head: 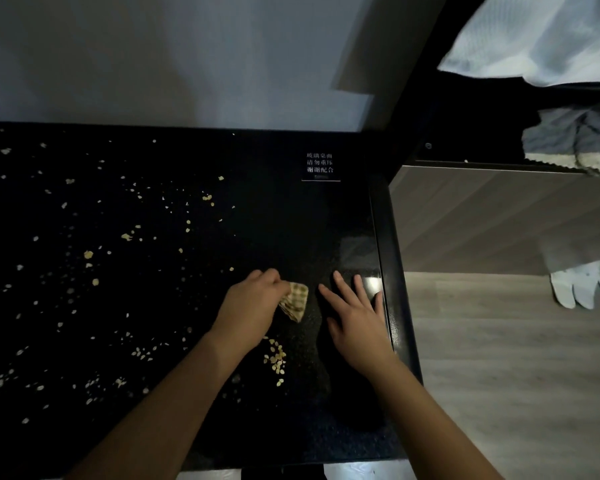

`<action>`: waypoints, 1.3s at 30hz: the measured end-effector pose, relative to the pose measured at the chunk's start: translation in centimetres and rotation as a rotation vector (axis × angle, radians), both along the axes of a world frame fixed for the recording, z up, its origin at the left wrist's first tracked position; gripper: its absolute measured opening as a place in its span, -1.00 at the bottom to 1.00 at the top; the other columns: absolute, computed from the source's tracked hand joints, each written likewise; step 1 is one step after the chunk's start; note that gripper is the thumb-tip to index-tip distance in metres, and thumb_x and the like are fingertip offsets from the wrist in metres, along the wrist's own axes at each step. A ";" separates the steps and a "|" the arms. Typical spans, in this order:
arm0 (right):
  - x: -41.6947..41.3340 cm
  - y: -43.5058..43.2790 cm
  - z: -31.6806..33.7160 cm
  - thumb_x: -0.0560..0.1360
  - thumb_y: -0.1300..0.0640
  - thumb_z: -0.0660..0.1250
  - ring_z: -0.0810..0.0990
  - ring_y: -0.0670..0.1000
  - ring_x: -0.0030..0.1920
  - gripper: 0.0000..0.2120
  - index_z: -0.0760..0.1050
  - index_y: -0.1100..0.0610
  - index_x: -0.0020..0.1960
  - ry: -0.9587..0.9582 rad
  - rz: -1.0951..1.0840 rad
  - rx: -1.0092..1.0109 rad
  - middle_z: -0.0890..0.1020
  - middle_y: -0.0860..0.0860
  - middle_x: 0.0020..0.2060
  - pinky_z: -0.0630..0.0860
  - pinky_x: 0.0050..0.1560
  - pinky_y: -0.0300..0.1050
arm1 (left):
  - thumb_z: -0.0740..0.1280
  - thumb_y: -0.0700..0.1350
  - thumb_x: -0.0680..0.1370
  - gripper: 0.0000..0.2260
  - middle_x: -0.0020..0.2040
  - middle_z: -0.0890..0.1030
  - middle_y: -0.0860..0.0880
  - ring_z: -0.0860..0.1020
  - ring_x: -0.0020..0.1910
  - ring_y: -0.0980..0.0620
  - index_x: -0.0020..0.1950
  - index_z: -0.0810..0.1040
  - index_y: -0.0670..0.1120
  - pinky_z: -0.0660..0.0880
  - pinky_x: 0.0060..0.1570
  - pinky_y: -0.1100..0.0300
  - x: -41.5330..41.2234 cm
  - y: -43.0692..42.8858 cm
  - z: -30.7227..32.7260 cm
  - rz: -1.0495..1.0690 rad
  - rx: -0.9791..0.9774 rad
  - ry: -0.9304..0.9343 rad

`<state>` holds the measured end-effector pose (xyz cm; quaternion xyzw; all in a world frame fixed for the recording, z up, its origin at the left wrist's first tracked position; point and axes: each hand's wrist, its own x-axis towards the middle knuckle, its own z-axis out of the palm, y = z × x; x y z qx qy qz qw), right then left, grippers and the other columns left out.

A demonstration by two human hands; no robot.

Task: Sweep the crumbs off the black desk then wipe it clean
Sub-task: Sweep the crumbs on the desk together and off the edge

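The black glass desk (274,220) fills the lower left of the head view. Pale crumbs (94,282) lie scattered over its left half, and a denser heap of crumbs (276,358) sits just below my left wrist. My left hand (248,306) grips a small folded checked cloth (296,301) pressed to the desk near its right part. My right hand (355,317) rests flat on the desk beside the cloth, fingers straight and spread, close to the desk's right edge.
A small white printed label (320,164) sits at the desk's back right. Right of the desk runs a wooden floor (516,375). White bedding (541,39), grey folded cloth (568,140) and white slippers (582,285) lie at the right. A pale wall stands behind the desk.
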<state>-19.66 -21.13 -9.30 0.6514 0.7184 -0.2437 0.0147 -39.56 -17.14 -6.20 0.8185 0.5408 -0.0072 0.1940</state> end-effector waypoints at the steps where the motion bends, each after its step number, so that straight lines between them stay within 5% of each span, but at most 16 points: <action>1: 0.3 -0.5 0.0 0.59 0.07 0.16 -0.29 0.04 0.51 -0.43 0.06 -0.20 0.53 0.006 -0.006 0.008 -0.10 -0.15 0.55 -0.24 0.45 0.24 | 0.26 -0.21 0.54 -0.61 0.20 0.41 0.06 0.40 0.14 0.06 0.33 0.41 0.08 0.50 -0.01 0.18 0.4 -0.6 0.2 -0.053 -0.001 0.016; 8: 0.9 -4.1 -0.3 0.57 0.13 0.18 -0.31 -0.01 0.47 -0.41 0.09 -0.20 0.52 0.043 -0.039 0.010 -0.16 -0.19 0.49 -0.29 0.45 0.03 | 0.26 -0.19 0.53 -0.58 0.22 0.37 -0.01 0.36 0.20 -0.02 0.35 0.37 0.12 0.42 -0.09 0.15 1.0 -4.9 -0.1 -0.293 0.014 0.035; 13: -0.3 -4.8 -0.3 0.57 0.12 0.17 -0.32 0.02 0.49 -0.40 0.07 -0.26 0.51 0.013 -0.020 -0.004 -0.16 -0.15 0.53 -0.25 0.46 0.25 | 0.54 -0.19 0.24 -0.64 -0.03 0.52 0.12 0.47 0.02 0.11 -0.08 0.62 0.17 0.46 -0.25 0.28 -2.3 -6.6 -1.0 -0.408 0.020 -0.087; 18: -2.9 -5.4 -0.4 0.59 0.07 0.15 -0.34 0.04 0.51 -0.43 0.04 -0.30 0.50 0.010 0.001 -0.007 -0.19 -0.17 0.53 -0.34 0.39 0.31 | 0.58 -0.19 0.13 -0.66 -0.07 0.54 0.14 0.44 0.01 0.15 -0.20 0.63 0.13 0.35 -0.25 0.36 -5.5 -7.2 -1.3 -0.418 0.014 -0.115; 22: -3.3 -5.7 -0.6 0.58 0.12 0.18 -0.32 -0.02 0.50 -0.44 0.13 -0.28 0.48 0.081 -0.028 0.025 -0.15 -0.21 0.51 -0.34 0.40 0.24 | 0.49 -0.28 0.25 -0.73 -0.03 0.57 0.06 0.49 0.05 0.11 -0.17 0.65 0.04 0.49 -0.30 0.31 -7.1 -7.8 -1.4 -0.348 0.065 -0.230; 26: -1.3 -6.0 -0.1 0.55 0.29 0.18 -0.15 -0.04 0.53 -0.45 0.32 -0.18 0.43 0.157 -0.071 -0.004 0.05 -0.17 0.53 -0.17 0.49 0.15 | 0.24 -0.13 0.48 -0.81 0.00 0.57 0.02 0.52 0.05 0.06 -0.16 0.65 0.02 0.48 -0.22 0.26 -4.6 -8.7 -1.1 -0.350 0.150 -0.335; 31: 1.8 -7.7 0.5 0.51 0.37 0.18 -0.06 0.01 0.53 -0.42 0.38 -0.11 0.41 0.154 -0.107 -0.011 0.09 -0.17 0.49 -0.04 0.51 0.13 | 0.23 -0.08 0.42 -0.81 -0.03 0.56 0.08 0.51 0.04 0.05 -0.15 0.64 0.08 0.45 -0.07 0.20 -0.1 -9.5 -1.9 -0.510 0.172 -0.308; 35: 1.9 -8.9 -0.2 0.50 0.38 0.19 -0.13 -0.04 0.50 -0.39 0.36 -0.13 0.42 0.169 -0.112 0.033 0.05 -0.17 0.48 -0.10 0.50 0.10 | 0.18 -0.08 0.39 -0.76 -0.04 0.57 0.11 0.53 0.00 0.08 -0.17 0.64 0.09 0.47 -0.11 0.23 0.0 -9.9 -2.9 -0.544 0.134 -0.275; 39: 1.3 -9.5 -0.6 0.51 0.37 0.19 -0.14 -0.02 0.51 -0.40 0.35 -0.16 0.41 0.157 -0.118 0.084 0.05 -0.17 0.49 -0.19 0.47 0.03 | 0.36 -0.14 0.35 -0.87 -0.02 0.60 0.08 0.51 0.02 0.08 -0.18 0.64 0.05 0.42 -0.10 0.25 -3.4 -10.1 -3.3 -0.486 0.160 -0.305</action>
